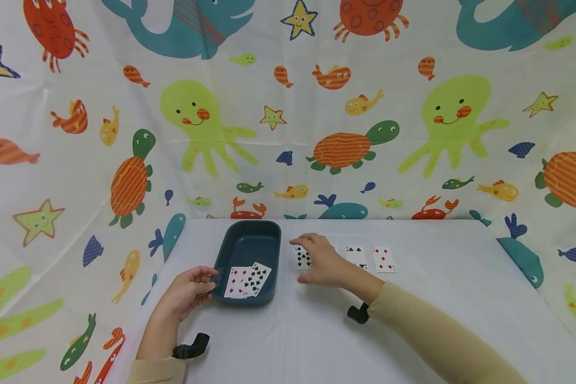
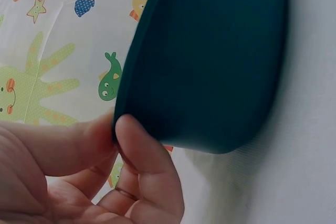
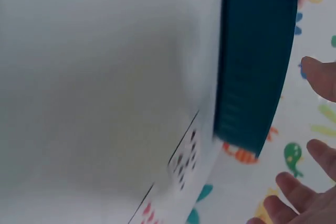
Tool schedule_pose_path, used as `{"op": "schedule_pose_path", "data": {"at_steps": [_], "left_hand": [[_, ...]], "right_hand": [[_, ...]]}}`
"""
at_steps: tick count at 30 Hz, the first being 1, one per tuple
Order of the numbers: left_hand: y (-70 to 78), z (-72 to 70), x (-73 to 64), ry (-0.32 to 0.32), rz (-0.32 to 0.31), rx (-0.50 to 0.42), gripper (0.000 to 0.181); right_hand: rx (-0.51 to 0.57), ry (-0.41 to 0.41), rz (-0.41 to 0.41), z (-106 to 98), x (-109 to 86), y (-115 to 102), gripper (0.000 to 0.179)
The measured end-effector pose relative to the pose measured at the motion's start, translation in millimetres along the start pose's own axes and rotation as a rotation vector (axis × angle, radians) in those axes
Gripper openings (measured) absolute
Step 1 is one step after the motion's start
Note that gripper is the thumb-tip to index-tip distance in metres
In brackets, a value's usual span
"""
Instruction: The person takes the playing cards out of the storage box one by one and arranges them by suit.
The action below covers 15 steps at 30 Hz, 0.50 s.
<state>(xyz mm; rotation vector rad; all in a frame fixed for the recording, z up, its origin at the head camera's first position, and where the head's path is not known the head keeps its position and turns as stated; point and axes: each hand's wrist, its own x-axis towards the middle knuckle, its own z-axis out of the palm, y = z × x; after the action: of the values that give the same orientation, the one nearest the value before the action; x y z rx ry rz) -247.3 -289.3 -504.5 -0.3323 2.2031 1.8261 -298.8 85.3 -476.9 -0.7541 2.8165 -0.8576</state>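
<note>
My left hand [image 1: 188,294] pinches the left rim of a dark teal plastic tub [image 1: 247,228] between thumb and fingers. The left wrist view shows the thumb and curled index finger meeting at that rim. Inside the tub, a diamonds card [image 1: 235,281] and a spades card [image 1: 261,277] lie face up, overlapping. Right of the tub, my right hand [image 1: 324,262] hovers over a row of playing cards, fingers spread and holding nothing. A spades card [image 1: 303,258] shows under its fingers. Another card is mostly hidden behind the hand; a clubs card [image 1: 356,256] and a diamonds card [image 1: 384,260] lie farther right.
A white cloth covers the table [image 1: 427,298]. Behind it hangs a curtain [image 1: 288,197] printed with sea animals. Black wrist-camera mounts [image 1: 192,346] sit on both wrists.
</note>
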Motion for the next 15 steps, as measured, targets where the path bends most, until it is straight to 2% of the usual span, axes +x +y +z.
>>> {"op": "schedule_pose_path", "data": {"at_steps": [15], "left_hand": [[2.9,2.3,-1.4,0.005,-0.001,0.018,0.033]], "right_hand": [[-0.133,0.006,-0.059,34,32.8,-62,0.091]]}}
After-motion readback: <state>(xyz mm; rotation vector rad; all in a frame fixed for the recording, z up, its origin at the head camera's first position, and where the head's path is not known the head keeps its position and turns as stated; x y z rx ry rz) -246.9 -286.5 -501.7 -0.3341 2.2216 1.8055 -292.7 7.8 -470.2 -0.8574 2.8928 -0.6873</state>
